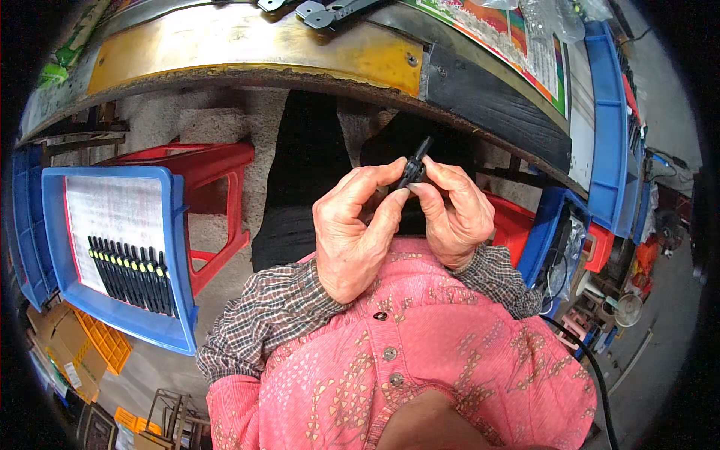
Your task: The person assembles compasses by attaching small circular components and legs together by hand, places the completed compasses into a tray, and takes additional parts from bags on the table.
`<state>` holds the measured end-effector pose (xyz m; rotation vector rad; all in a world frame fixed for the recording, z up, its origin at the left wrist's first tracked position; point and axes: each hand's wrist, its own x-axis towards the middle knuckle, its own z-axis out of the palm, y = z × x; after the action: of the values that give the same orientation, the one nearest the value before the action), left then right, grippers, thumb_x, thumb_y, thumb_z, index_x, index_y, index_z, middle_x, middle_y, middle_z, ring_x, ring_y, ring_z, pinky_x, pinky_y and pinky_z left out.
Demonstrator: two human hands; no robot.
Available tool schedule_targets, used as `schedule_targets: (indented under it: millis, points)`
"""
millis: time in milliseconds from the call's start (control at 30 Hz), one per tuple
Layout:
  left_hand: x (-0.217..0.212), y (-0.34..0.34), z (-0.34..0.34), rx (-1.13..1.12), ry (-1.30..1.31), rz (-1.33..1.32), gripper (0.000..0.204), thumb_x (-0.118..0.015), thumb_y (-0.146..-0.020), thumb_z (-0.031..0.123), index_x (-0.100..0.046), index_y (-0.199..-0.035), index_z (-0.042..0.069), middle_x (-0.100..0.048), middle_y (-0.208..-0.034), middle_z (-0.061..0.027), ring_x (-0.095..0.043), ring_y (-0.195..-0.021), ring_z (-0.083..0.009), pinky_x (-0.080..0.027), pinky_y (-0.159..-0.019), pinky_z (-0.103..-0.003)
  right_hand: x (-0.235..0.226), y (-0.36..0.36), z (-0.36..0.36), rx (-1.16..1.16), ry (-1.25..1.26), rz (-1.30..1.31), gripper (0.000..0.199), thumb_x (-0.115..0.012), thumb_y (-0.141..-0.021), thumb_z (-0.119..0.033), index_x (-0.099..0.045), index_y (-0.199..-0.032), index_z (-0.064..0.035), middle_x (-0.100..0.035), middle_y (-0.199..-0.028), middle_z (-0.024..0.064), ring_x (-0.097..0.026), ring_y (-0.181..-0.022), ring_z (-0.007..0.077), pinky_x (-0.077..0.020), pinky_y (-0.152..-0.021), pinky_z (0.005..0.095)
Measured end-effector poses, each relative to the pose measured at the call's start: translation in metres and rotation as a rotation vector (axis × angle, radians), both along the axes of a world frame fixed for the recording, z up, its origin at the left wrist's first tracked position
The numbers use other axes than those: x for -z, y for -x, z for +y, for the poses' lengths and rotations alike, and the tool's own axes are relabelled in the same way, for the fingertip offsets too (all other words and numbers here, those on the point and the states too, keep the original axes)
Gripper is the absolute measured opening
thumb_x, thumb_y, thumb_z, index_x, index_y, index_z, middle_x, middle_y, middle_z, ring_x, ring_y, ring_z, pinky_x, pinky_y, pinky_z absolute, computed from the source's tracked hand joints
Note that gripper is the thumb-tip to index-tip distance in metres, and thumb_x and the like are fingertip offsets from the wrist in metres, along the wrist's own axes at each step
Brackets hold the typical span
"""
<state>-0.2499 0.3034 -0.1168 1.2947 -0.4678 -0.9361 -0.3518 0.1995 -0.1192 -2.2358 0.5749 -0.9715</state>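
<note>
A pink patterned top (450,367) with buttons down its front fills the near foreground, checked cuffs showing at both wrists, as a seated person works a small black plastic part (414,168) at chest height, just below the rim of the worn yellow and black surface (247,46). The left hand (352,232) and the right hand (454,214) meet around the piece, fingers (375,180) of both hands pinched tight on it from either side, its narrow end poking up between the thumbs; it seems held close and high so the eyes can follow the fit. To the person's left, a blue plastic tray (176,247) rests on a red plastic stool (217,169), within easy reach of the left arm, and carries a neat row of long black pieces with yellow tips (135,274) laid side by side on a pale sheet: roughly fifteen, though the fisheye bend makes an exact count unsure. More blue bins (607,112) stand at the right edge of the surface, two of them visible, their contents too small to tell. A few black metal brackets (330,11) lie at the far edge.
</note>
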Motion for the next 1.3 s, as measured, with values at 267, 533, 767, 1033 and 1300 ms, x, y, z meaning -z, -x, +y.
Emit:
schedule_targets:
  millis: [267, 533, 767, 1033, 1300]
  points:
    - [0.0002, 0.0007, 0.0010, -0.028, 0.034, 0.078, 0.027, -0.058, -0.083, -0.005, -0.061, -0.110, -0.002, -0.058, -0.086, -0.0035, -0.051, -0.062, -0.0035, -0.042, -0.053, -0.018, 0.0026, -0.0024, 0.0014, -0.008, -0.087, -0.015, 0.023, -0.072, -0.074, -0.001, -0.062, -0.094, 0.0039, -0.064, -0.077, 0.0145, -0.065, -0.067, 0.0214, -0.0509, -0.058, 0.0274]
    - [0.0015, 0.0010, 0.0023, -0.009, 0.039, 0.054, 0.025, -0.057, -0.087, -0.001, -0.059, -0.112, -0.001, -0.058, -0.088, -0.0001, -0.050, -0.063, -0.0019, -0.040, -0.052, -0.016, -0.0017, -0.0049, 0.0031, 0.010, -0.117, 0.065, 0.016, -0.071, -0.077, -0.006, -0.062, -0.088, 0.0010, -0.062, -0.073, 0.0107, -0.062, -0.060, 0.0191, -0.0483, -0.053, 0.0274]
    - [0.0034, 0.0017, 0.0020, -0.005, 0.017, 0.050, 0.025, -0.058, -0.087, 0.000, -0.058, -0.113, -0.001, -0.058, -0.087, 0.0006, -0.049, -0.063, -0.0018, -0.040, -0.051, -0.016, -0.0021, -0.0047, 0.0044, 0.063, -0.219, 0.158, 0.012, -0.067, -0.082, -0.009, -0.059, -0.081, 0.0000, -0.059, -0.067, 0.0106, -0.060, -0.055, 0.0209, -0.0461, -0.049, 0.0296]
    - [0.0039, 0.0027, 0.0017, -0.003, 0.038, 0.038, 0.025, -0.057, -0.087, -0.001, -0.058, -0.112, -0.001, -0.056, -0.083, 0.0016, -0.048, -0.061, -0.0017, -0.039, -0.051, -0.016, -0.0014, -0.0045, 0.0021, 0.044, -0.208, 0.202, 0.015, -0.061, -0.087, -0.012, -0.058, -0.078, 0.0006, -0.054, -0.063, 0.0125, -0.057, -0.052, 0.0266, -0.0427, -0.047, 0.0333]
    - [0.0024, 0.0017, 0.0018, -0.010, 0.055, 0.040, 0.025, -0.057, -0.087, -0.001, -0.058, -0.112, -0.001, -0.058, -0.083, 0.0013, -0.049, -0.062, -0.0018, -0.040, -0.052, -0.016, -0.0045, -0.0029, 0.0000, 0.013, -0.273, 0.213, 0.018, -0.063, -0.086, -0.015, -0.058, -0.079, 0.0007, -0.056, -0.063, 0.0116, -0.058, -0.053, 0.0238, -0.0433, -0.047, 0.0312]
